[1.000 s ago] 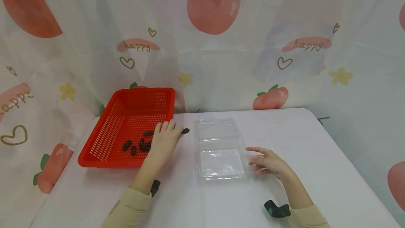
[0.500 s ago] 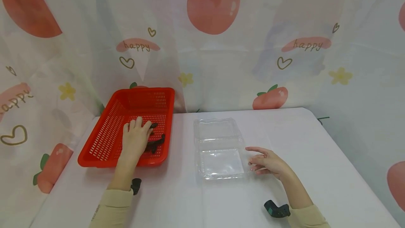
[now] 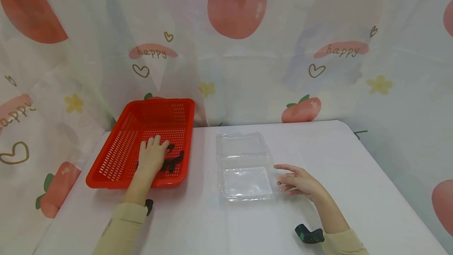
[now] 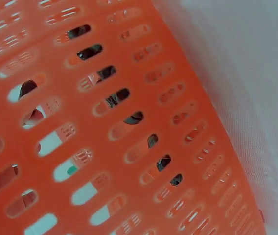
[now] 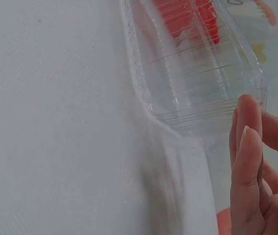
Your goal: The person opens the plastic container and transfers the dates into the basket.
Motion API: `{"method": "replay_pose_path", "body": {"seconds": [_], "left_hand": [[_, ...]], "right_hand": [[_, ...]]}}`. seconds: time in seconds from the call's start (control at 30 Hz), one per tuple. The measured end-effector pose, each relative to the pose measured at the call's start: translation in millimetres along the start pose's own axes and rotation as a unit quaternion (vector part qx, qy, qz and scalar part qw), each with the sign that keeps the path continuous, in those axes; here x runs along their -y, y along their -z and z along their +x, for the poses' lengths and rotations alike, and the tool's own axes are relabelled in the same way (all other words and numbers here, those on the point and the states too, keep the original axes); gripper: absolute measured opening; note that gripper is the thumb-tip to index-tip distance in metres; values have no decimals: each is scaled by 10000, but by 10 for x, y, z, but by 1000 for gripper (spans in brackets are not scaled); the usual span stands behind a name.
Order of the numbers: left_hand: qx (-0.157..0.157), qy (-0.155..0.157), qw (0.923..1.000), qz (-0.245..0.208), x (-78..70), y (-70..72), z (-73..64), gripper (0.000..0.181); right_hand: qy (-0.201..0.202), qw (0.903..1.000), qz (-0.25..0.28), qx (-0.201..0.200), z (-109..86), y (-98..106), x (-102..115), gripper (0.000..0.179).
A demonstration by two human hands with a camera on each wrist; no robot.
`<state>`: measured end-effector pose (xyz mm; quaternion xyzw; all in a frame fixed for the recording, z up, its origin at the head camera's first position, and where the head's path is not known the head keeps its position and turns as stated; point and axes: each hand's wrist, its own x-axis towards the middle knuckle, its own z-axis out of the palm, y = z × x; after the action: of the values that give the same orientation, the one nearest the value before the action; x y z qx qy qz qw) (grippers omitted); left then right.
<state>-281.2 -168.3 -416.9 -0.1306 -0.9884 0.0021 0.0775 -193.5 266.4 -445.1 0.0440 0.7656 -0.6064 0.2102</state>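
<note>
My left hand [image 3: 151, 158] reaches down inside the red perforated basket [image 3: 107, 156], back of the hand up. By its thumb and fingertips it pinches a small dark oval piece [image 3: 170, 146] that looks like a date. More dark pieces [image 3: 173, 162] lie on the basket floor, partly hidden by the hand. In the left wrist view the basket wall [image 4: 144, 103] fills the picture, with dark pieces showing through the slots. My right hand [image 3: 299, 180] stays beside the clear plastic clamshell box [image 3: 247, 182], fingers loosely extended. In the right wrist view its fingertips [image 5: 249, 105] overlap the box's rim.
The clamshell lies opened flat on the white table [image 3: 329, 148], its lid half [image 3: 242, 145] toward the back. A printed curtain [image 3: 269, 70] hangs behind the table. Black wrist devices [image 3: 309, 234] sit by both wrists.
My left hand has moved left from over the basket's right rim to inside it, then slightly down, with a dark piece at its thumb. The right hand and clamshell have stayed put.
</note>
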Motion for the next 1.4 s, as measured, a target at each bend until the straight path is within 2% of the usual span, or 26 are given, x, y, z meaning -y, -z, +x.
{"method": "replay_pose_path", "body": {"seconds": [0.2, 0.77, 1.4], "left_hand": [[421, 41, 9991, 102, -8, -17, 28, 33], [913, 108, 9952, 330, 0, -66, 98, 30], [705, 195, 9971, 200, -9, -29, 65, 34]], "right_hand": [[46, 10000, -45, -1, 6, -3, -8, 58], [9, 10000, -14, 12, 18, -17, -1, 59], [1, 10000, 60, 27, 15, -20, -6, 58]]}}
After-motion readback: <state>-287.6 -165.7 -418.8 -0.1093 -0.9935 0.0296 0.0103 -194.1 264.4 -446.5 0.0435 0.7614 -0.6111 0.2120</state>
